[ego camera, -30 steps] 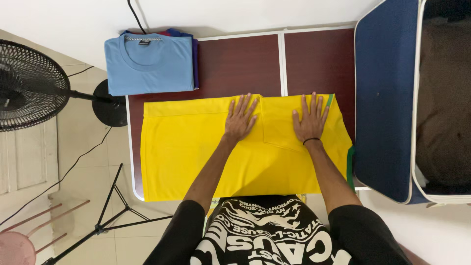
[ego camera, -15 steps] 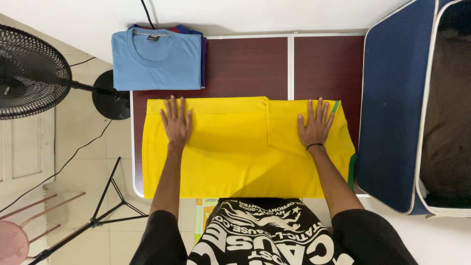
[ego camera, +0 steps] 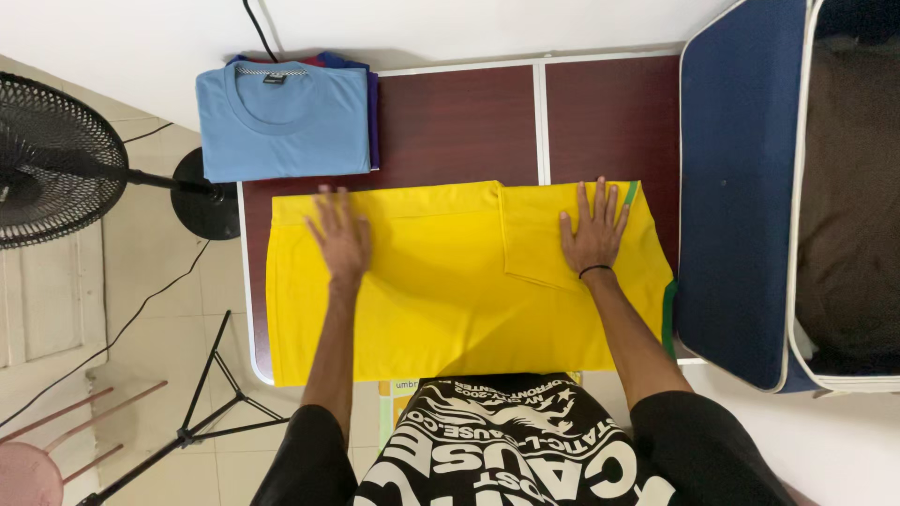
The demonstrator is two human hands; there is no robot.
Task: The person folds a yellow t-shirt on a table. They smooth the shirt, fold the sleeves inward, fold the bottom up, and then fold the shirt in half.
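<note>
While both hands [ego camera: 342,236] [ego camera: 593,234] lie flat and spread, the yellow shirt [ego camera: 450,290] lies beneath them.

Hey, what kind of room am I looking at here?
Probably a room in a home, set up for folding and packing clothes: a yellow shirt spread on a small folding table, an open suitcase beside it, and a standing fan on the tiled floor.

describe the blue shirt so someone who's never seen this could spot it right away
Start at the dark red table and go to its far left corner, next to the black fan. The blue shirt lies there folded, on top of a small stack of darker clothes. It is light blue and untouched, unlike the yellow shirt spread out under both hands.
</note>
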